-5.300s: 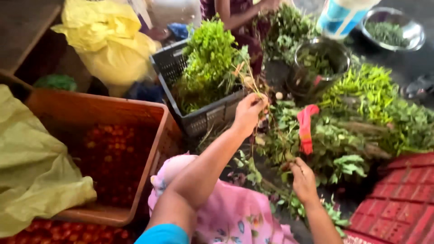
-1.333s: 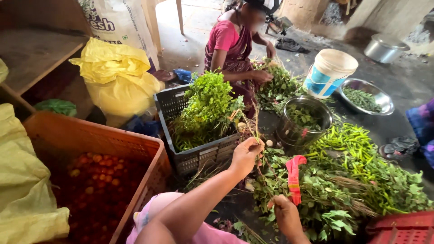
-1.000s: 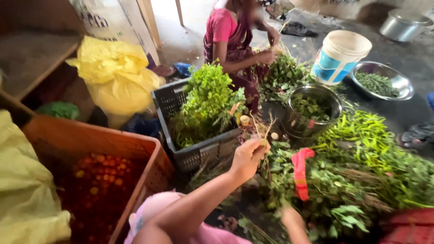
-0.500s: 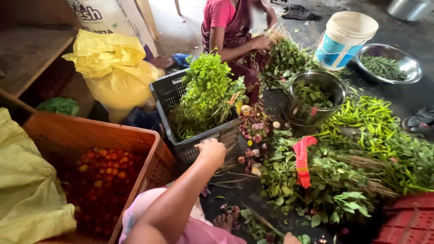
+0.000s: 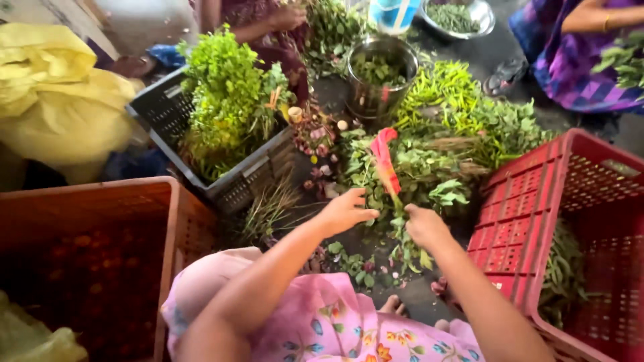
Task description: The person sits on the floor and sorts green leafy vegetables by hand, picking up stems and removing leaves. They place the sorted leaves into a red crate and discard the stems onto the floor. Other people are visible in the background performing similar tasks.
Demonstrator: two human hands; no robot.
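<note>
Down at the middle of the view, both hands meet over a heap of leafy green sprigs lying on the dark ground. The left hand has its fingers spread loosely, tips touching the leaves at the heap's near edge; whether it grips any stem I cannot tell. The right hand is curled narrowly around a few leafy stems just beside it. A red strip of cloth or plastic lies across the heap at twelve o'clock from the hands.

For wrappings, a bulging yellow plastic sack sits at ten o'clock, and a corner of pale yellow-green bag shows at eight o'clock. No readable label shows.

Containers ring the hands. At eleven o'clock a dark grey slotted plastic crate holds upright bunches of bright green herbs. At nine o'clock an orange-brown plastic crate holds small reddish round fruits, dim in shadow. At three o'clock a red perforated plastic crate has green pods visible through its wall. At twelve o'clock a round steel pot contains dark green leaves, with a pile of slim green chillies just beside it. Farther off, at one o'clock, a shallow steel bowl holds greens, next to a blue and white plastic bucket.

Two other people sit at the top edge, each with greens near their hands.
</note>
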